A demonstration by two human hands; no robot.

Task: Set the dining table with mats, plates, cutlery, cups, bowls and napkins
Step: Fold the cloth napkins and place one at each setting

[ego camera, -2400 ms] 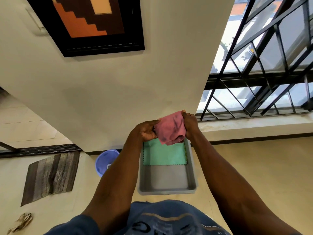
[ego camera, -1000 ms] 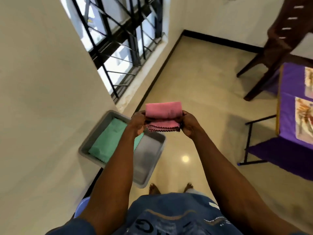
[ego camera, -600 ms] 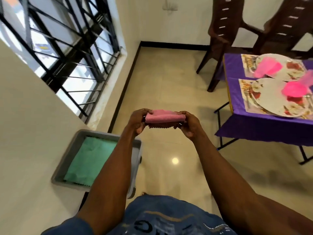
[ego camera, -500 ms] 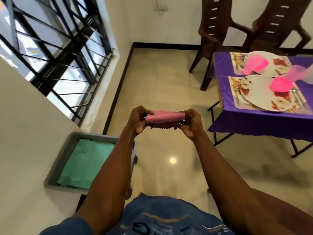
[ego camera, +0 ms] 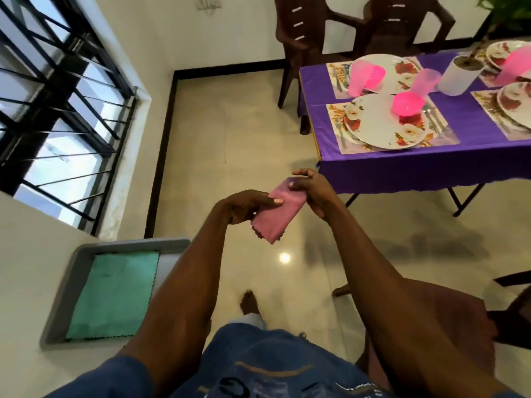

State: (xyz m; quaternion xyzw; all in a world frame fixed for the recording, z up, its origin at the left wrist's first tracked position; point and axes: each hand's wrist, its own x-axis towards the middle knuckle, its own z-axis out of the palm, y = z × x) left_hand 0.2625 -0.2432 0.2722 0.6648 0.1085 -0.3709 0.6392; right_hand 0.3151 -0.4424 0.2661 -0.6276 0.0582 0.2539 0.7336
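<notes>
A folded pink napkin (ego camera: 275, 215) is held in front of me over the floor. My left hand (ego camera: 244, 206) holds its near edge with the thumb on top. My right hand (ego camera: 311, 189) pinches its far end. At the upper right stands the dining table under a purple cloth (ego camera: 402, 165). On it lie floral mats with white flowered plates (ego camera: 379, 124), a pink bowl (ego camera: 408, 103) on the nearest plate, pink cups (ego camera: 363, 77) and cutlery beside the plates.
A grey tray (ego camera: 172, 245) with a green napkin (ego camera: 115, 294) sits on a white ledge at the lower left. Brown plastic chairs (ego camera: 304, 38) stand behind the table. A barred window (ego camera: 57, 110) fills the left wall. A white pot (ego camera: 462, 74) with a plant stands on the table.
I have turned from the tray toward the table. The pink napkin went from a loose bunch to a flat folded rectangle and now hangs tilted, with the table closer in view.
</notes>
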